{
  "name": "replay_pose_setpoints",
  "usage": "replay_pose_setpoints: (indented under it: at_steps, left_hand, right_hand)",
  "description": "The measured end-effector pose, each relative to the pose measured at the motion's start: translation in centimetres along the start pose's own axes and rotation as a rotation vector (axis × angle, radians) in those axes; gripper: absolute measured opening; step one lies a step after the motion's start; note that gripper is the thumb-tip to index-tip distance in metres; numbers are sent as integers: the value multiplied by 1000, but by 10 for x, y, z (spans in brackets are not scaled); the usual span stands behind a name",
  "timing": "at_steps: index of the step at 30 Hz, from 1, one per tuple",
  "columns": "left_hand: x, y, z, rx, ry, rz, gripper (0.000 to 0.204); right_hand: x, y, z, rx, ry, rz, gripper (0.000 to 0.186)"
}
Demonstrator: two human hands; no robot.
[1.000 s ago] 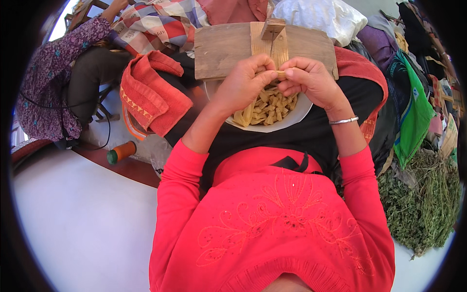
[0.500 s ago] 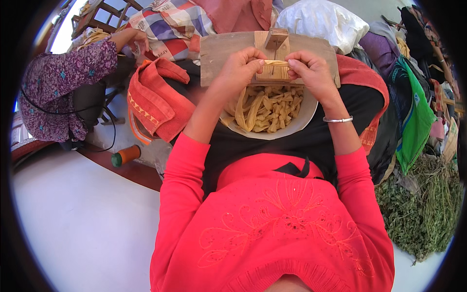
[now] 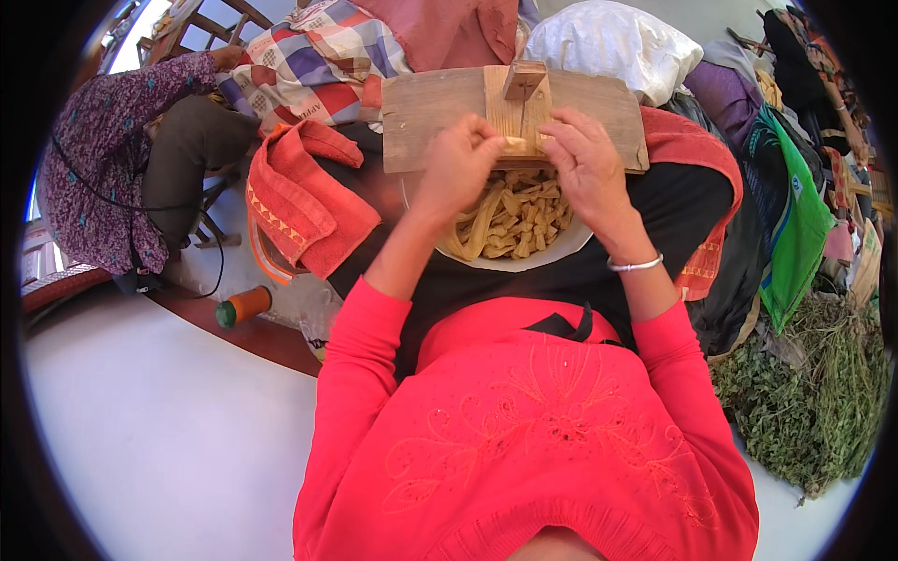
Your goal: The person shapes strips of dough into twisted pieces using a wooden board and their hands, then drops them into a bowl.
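1. Head view, far left: I see another person in a purple patterned top (image 3: 103, 150) sitting apart, with a checked cloth (image 3: 323, 65) just past them. A spool of orange thread (image 3: 245, 306) lies on the floor near the dark threshold.

2. A red towel (image 3: 299, 201) is draped over the lap, just left of the work.

3. My left hand (image 3: 458, 168) is curled, its fingertips pressed together on a pale strip (image 3: 513, 143) at the foot of the upright wooden block (image 3: 520, 98). Half a second ago this hand sat a little lower and the strip lay more plainly across between both hands; now it is drawn up tight against the block.

4. The wooden board (image 3: 421, 117) lies across the lap, and the white bowl (image 3: 552, 257) of pale yellow cut pieces (image 3: 510, 220) sits under its near edge, more of it in sight than a second ago.

5. My right hand (image 3: 589, 164) pinches the same strip from the other side, fingers bent, a silver bangle (image 3: 634, 265) on the wrist. I judge another piece is about to be cut off into the bowl.

6. Right: a green bag (image 3: 795, 224) and a heap of dried greenery (image 3: 814, 402).
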State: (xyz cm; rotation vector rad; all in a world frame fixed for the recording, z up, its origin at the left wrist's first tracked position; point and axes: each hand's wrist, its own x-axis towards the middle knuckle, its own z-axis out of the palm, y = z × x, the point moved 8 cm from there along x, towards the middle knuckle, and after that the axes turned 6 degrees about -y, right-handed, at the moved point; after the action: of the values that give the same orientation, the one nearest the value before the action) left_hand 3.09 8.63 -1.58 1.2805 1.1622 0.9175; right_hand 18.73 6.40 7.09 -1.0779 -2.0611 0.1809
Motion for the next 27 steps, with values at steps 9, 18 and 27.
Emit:
replay_pose_setpoints:
  at_steps: [9, 18, 27]
  left_hand:
    - [-59, 42, 35, 146, -402, -51, 21]
    - [-97, 167, 48, -234, -551, 409, 31]
    - [-45, 34, 83, -577, -365, -99, 26]
  right_hand:
    - [-13, 13, -12, -48, -240, 288, 24]
    - [2, -109, -90, 1014, -346, 88, 18]
    - [-6, -17, -37, -29, 23, 216, 18]
